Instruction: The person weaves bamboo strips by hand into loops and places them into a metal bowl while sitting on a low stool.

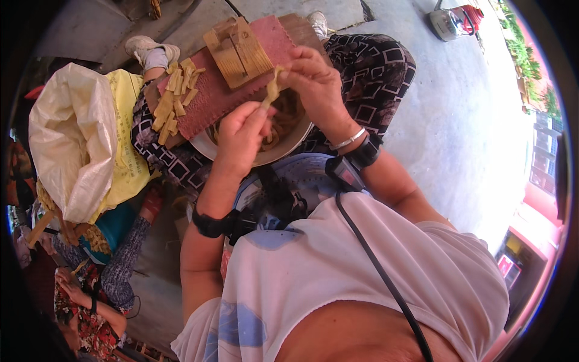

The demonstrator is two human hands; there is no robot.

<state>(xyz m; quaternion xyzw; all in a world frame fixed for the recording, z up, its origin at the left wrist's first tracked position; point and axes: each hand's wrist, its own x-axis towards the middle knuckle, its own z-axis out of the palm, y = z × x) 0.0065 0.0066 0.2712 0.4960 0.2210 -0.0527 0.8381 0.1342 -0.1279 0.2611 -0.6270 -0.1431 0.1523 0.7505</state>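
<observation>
Between my two hands a pale yellow, twisted strip (273,92) is stretched; its exact kind I cannot make out. My left hand (242,134) pinches its lower end, while my right hand (316,84) grips the upper end. Beneath them is a white basin (295,143) with more curled strips inside, partly hidden by my hands. A wooden block with a slot and a narrow dark piece across it (238,54) rests on a reddish, rough-surfaced board (211,114) over my lap. Flat yellow pieces (175,96) lie in a loose pile at the board's left end.
To the left stands an open white and yellow woven sack (72,139). Below it a co-worker (90,295) sits beside a teal container (117,226) of yellow pieces. A blue perforated basket (307,166) sits against my body. A metal kettle (446,24) stands far right.
</observation>
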